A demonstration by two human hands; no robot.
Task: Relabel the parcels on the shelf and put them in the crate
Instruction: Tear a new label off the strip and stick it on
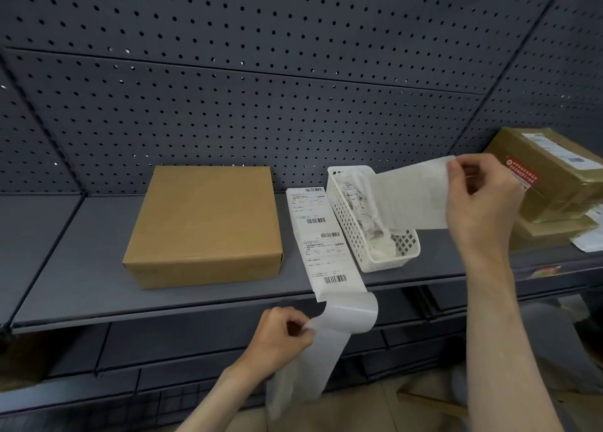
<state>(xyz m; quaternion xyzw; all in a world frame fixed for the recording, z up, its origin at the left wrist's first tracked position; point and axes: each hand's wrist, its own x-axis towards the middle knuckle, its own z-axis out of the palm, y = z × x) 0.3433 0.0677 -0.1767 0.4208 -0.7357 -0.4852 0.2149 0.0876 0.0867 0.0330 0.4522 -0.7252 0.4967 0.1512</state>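
A plain brown cardboard parcel (205, 226) lies flat on the grey shelf (81, 268), left of centre. To its right a strip of printed labels (321, 239) lies on the shelf and hangs over the front edge as bare backing paper. My left hand (280, 337) pinches that hanging backing below the shelf edge. My right hand (479, 200) holds one peeled label (411, 196) by its top right corner, in the air above a white basket. Taped brown parcels (551, 177) are stacked at the far right.
The white plastic basket (346, 223) holds crumpled backing paper, right of the label strip. A dark pegboard wall (261, 89) backs the shelf. Lower shelves and a floor show below. Loose paper lies by the right stack (587, 240).
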